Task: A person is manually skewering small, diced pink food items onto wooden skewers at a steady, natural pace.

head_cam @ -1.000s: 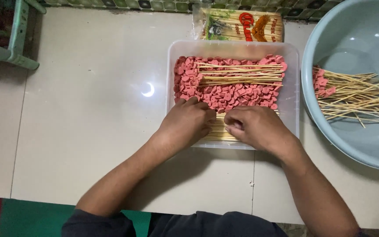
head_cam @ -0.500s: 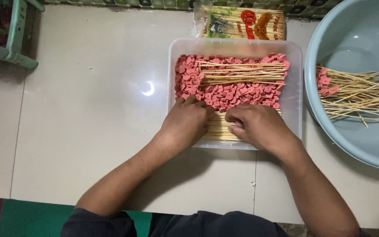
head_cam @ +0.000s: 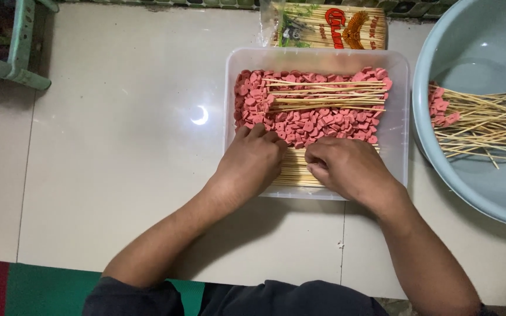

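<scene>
Hardly shifted since the earlier frame: both hands low in the clear rectangular tray (head_cam: 402,117) at frame centre, over loose bamboo skewers (head_cam: 293,171) along its near edge, below the pink sausage slices (head_cam: 311,120). Left hand (head_cam: 252,165) knuckles-up with fingers close together, tips touching the slices; right hand (head_cam: 349,167) curled beside it, fingertips tucked under, grip impossible to tell. Farther out: skewer packet (head_cam: 329,26) at top, grey-blue basin (head_cam: 487,52) of threaded sticks (head_cam: 487,126) at right, green stool (head_cam: 21,58) upper left.
</scene>
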